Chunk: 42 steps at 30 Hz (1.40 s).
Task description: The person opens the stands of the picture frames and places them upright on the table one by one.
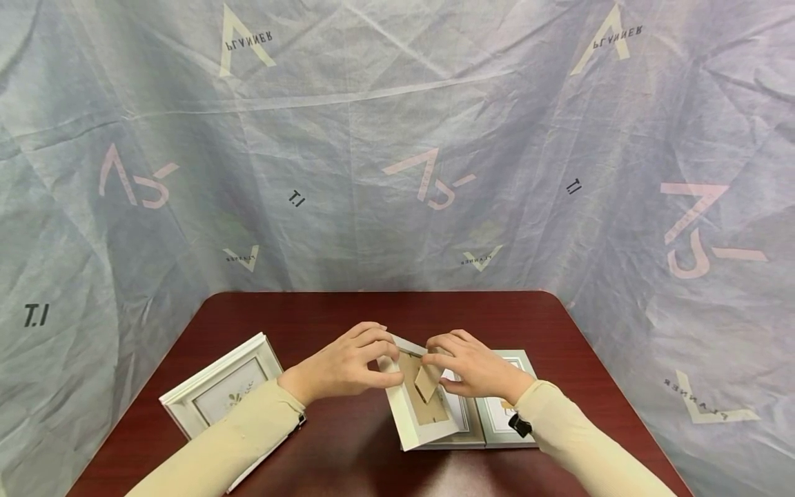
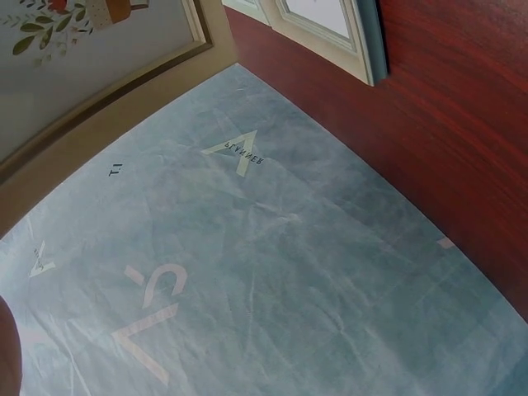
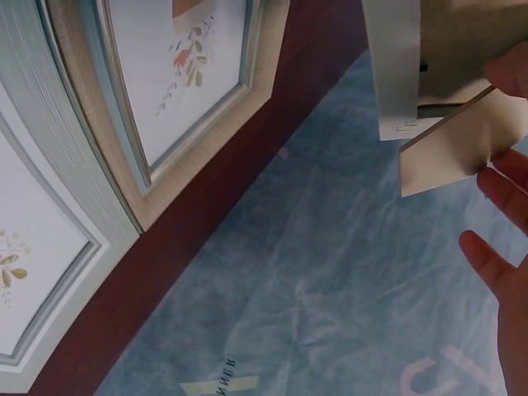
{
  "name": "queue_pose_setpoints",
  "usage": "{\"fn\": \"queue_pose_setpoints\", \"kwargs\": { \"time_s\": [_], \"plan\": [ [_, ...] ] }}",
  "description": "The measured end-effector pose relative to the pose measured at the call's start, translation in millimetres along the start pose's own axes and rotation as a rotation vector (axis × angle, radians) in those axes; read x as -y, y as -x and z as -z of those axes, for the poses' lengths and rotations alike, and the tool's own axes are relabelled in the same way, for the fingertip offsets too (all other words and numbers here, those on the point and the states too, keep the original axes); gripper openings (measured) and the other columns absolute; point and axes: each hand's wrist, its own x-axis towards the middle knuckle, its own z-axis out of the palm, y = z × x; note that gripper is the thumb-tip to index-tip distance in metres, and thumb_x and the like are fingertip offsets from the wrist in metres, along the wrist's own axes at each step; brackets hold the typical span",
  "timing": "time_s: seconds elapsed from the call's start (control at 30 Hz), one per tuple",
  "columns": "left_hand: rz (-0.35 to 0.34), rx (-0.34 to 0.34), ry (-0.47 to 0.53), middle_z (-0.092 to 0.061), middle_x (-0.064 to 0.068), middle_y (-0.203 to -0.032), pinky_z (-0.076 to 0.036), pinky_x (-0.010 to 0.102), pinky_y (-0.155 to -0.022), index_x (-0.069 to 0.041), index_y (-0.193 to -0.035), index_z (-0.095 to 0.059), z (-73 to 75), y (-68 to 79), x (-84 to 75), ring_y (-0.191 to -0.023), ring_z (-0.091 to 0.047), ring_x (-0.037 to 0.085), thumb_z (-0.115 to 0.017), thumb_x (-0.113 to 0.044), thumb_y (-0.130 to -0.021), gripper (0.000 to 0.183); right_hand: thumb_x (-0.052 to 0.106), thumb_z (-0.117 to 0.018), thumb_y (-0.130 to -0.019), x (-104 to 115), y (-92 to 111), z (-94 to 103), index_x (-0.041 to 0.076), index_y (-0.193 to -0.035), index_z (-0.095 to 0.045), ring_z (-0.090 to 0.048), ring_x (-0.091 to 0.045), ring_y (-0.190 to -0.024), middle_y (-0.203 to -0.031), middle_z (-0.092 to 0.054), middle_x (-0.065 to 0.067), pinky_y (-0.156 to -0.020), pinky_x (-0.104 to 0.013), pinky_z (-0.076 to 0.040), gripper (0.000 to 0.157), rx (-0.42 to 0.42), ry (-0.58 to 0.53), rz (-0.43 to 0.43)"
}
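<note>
A picture frame [image 1: 413, 422] is tilted up in the middle with its brown backing facing me. My left hand [image 1: 349, 362] grips its upper left edge, fingers and thumb bent around it. My right hand [image 1: 475, 367] pinches the small brown stand flap [image 1: 427, 382] that stands out from the backing. In the right wrist view, this stand flap [image 3: 445, 157] is swung away from the frame's back, fingertips on its edge. Up close in the left wrist view is a tan-bordered frame front [image 2: 157, 78] with a leafy picture; only a sliver of finger shows there.
Beneath and right of the held frame, a tan frame [image 3: 210, 124] and a grey-green frame [image 3: 54, 124] lie side by side on the dark red table [image 1: 335, 449]. Another white frame [image 1: 186, 393] leans at an angle on the left, partly behind my forearm. Printed grey cloth [image 1: 348, 228] hangs around the table.
</note>
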Motion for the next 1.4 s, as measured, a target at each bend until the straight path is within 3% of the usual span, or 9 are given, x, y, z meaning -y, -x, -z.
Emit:
{"fn": "queue_pose_setpoints", "kwargs": {
  "time_s": [0.73, 1.1, 1.4],
  "plan": [
    [0.029, 0.047, -0.011, -0.059, 0.002, -0.1, -0.045, 0.044, -0.097, -0.027, -0.102, -0.065, 2.4, 7.7, -3.3, -0.103, -0.061, 0.023, -0.053, 0.002, -0.091, 0.034, 0.018, -0.078, -0.066, 7, 0, 18.1, 0.022, -0.119, -0.062, -0.055, -0.026, -0.106, -0.115, -0.057, -0.007, -0.089, -0.046, -0.042, 0.056, 0.023, 0.17, -0.051],
    [0.011, 0.024, -0.03, -0.059, 0.002, -0.101, -0.046, 0.044, -0.095, -0.026, -0.103, -0.064, 0.9, 8.8, -1.4, -0.101, -0.06, 0.026, -0.061, 0.003, -0.086, 0.034, 0.016, -0.076, -0.066, 10, -1, 22.1, 0.023, -0.119, -0.063, -0.054, -0.027, -0.106, -0.116, -0.057, -0.009, -0.09, -0.047, -0.041, 0.055, 0.025, 0.177, -0.073],
    [0.019, 0.0, -0.007, -0.059, 0.003, -0.099, -0.046, 0.045, -0.097, -0.025, -0.104, -0.065, -0.2, 7.6, -1.3, -0.1, -0.06, 0.027, -0.059, 0.003, -0.09, 0.033, 0.017, -0.076, -0.067, 10, 0, 18.2, 0.023, -0.12, -0.061, -0.053, -0.028, -0.105, -0.116, -0.056, -0.009, -0.089, -0.048, -0.041, 0.056, 0.011, 0.189, -0.079]
  ]
}}
